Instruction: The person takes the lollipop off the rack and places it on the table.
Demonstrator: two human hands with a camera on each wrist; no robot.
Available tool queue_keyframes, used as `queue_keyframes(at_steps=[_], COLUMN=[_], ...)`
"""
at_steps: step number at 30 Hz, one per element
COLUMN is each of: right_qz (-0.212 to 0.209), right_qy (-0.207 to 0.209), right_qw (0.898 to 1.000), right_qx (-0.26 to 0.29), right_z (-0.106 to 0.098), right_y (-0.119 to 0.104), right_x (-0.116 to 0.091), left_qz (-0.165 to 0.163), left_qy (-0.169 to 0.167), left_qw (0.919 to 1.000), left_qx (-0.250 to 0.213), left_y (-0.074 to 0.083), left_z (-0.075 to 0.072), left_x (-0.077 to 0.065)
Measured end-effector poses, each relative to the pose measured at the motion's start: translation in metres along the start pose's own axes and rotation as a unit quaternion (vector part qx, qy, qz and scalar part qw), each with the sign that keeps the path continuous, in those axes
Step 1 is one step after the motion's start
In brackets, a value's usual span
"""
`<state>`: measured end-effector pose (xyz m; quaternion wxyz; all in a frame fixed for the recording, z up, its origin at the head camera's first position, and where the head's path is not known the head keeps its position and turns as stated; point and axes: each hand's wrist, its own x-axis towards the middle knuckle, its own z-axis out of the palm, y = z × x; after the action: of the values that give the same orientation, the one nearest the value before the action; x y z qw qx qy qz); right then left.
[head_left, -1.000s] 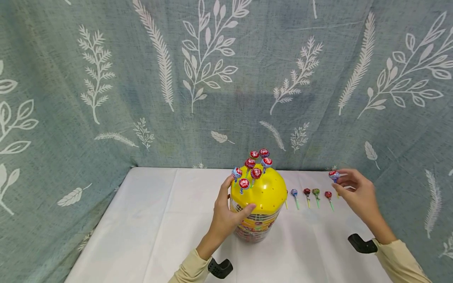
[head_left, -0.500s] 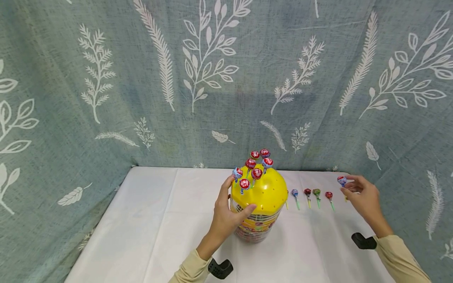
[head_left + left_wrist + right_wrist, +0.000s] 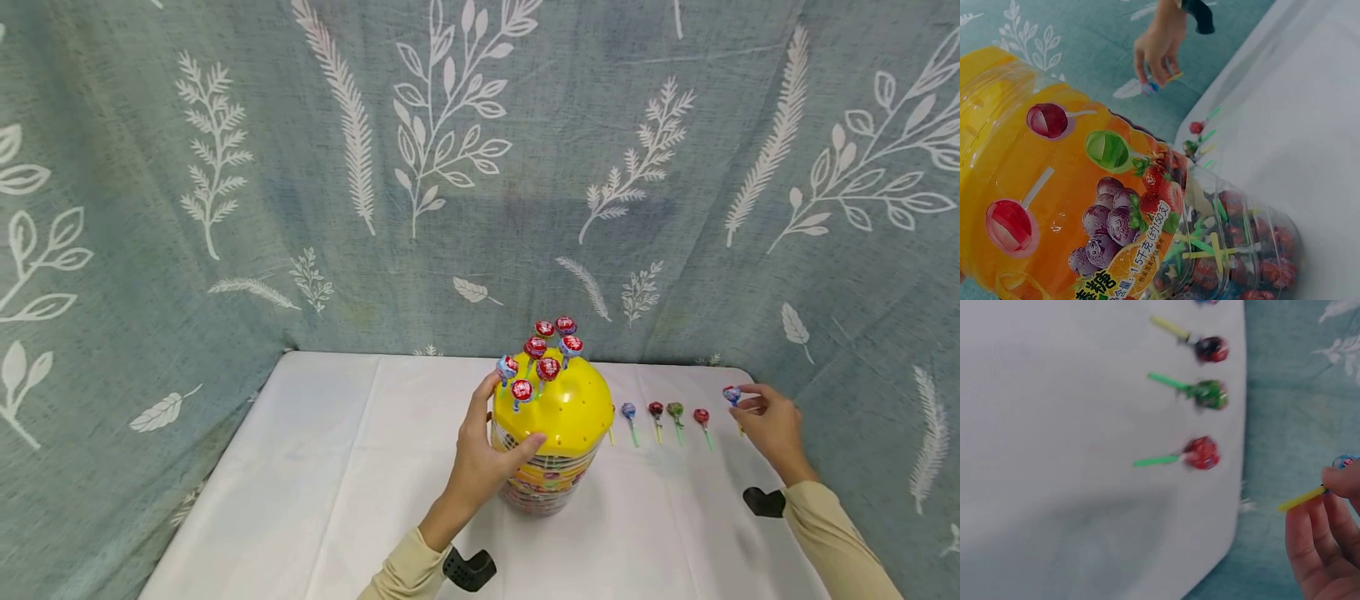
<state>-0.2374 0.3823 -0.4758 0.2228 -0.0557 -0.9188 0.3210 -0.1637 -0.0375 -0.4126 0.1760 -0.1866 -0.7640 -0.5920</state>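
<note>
My left hand (image 3: 480, 467) grips a clear plastic lollipop jar (image 3: 543, 492) by its domed yellow lid (image 3: 573, 408), thumb across the front and fingers at the left side. Several wrapped lollipops (image 3: 548, 369) stand upright in the lid's holes. The jar's label (image 3: 1054, 187), printed with fruit and candies, fills much of the left wrist view, with more lollipops visible through the clear wall. At the table's far right, my right hand (image 3: 776, 425) pinches a blue-wrapped lollipop (image 3: 732, 395); its yellow stick (image 3: 1300, 499) shows in the right wrist view.
Right of the jar, several lollipops lie in a row on the white-covered table (image 3: 390, 433), among them a green one (image 3: 1210, 395) and a red one (image 3: 1202, 453). A patterned grey-green curtain (image 3: 480, 167) hangs along the back and sides.
My right hand has moved right and slightly toward me, carrying the blue-wrapped lollipop away from the row. The left hand keeps its grip on the jar lid.
</note>
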Motion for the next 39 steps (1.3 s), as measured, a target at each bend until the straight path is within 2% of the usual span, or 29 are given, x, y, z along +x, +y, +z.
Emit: queue_keyframes(at_steps=[6, 14, 19, 26, 30, 36, 39], right_qz=[0.013, 0.039, 0.055, 0.098, 0.111, 0.098, 0.085], right_qy=[-0.013, 0.003, -0.032, -0.048, -0.041, -0.026, -0.029], right_qw=[1.0, 0.999, 0.998, 0.994, 0.993, 0.994, 0.995], right_qx=[0.0, 0.01, -0.003, -0.014, -0.023, -0.04, -0.04], right_z=[0.011, 0.029, 0.035, 0.041, 0.045, 0.053, 0.051], right_y=[0.021, 0.048, 0.058, 0.066, 0.072, 0.075, 0.069], right_x=[0.002, -0.001, -0.006, -0.016, -0.019, -0.018, -0.017], left_qz=[-0.003, -0.008, -0.008, -0.004, -0.014, -0.009, -0.01], left_qy=[-0.002, -0.003, -0.003, -0.007, -0.009, -0.005, -0.006], left_qw=[1.0, 1.0, 1.0, 0.9998, 0.9998, 0.9999, 0.9999], left_qx=[0.002, 0.002, 0.002, 0.017, 0.014, 0.005, 0.006], left_y=[0.001, 0.001, 0.002, -0.042, -0.036, -0.005, 0.0], left_z=[0.0, -0.001, -0.001, 0.008, 0.007, 0.0, -0.001], left_x=[0.0, 0.0, 0.0, -0.001, -0.001, -0.001, 0.0])
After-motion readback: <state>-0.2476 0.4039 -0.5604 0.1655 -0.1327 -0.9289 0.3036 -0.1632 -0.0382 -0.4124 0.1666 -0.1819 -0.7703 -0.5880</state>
